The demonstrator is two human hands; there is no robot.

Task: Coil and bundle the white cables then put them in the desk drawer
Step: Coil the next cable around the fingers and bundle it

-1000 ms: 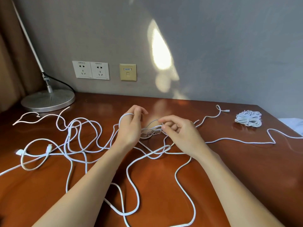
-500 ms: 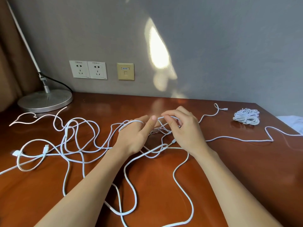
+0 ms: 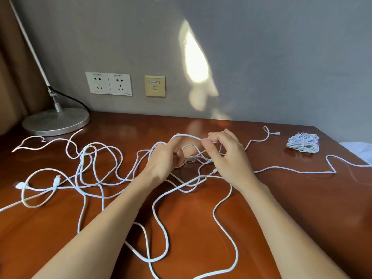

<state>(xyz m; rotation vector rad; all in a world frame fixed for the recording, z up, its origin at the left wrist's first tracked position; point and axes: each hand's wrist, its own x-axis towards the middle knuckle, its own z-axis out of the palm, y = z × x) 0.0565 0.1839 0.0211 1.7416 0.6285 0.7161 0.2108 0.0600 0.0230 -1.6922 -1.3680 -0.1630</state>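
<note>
Long white cables [image 3: 96, 170] lie loose and tangled across the brown desk [image 3: 302, 208], with plugs at the left end. My left hand [image 3: 163, 160] is raised over the tangle's middle with cable looped round its fingers. My right hand [image 3: 227, 156] pinches a short stretch of that same cable between thumb and forefinger, just right of the left hand. More strands run under both hands and back toward me. One finished white cable bundle [image 3: 304, 142] sits at the desk's far right. The drawer is out of sight.
A lamp with a round metal base [image 3: 55, 121] stands at the back left, its thin pole leaning up and left. Two wall sockets [image 3: 108, 83] and a beige data port [image 3: 155, 86] are on the grey wall. White cloth [image 3: 360, 149] lies past the desk's right edge.
Both hands have lifted slightly and moved toward the wall. The strand between them is now pulled taut and higher, and the right hand has shifted its pinch along it.
</note>
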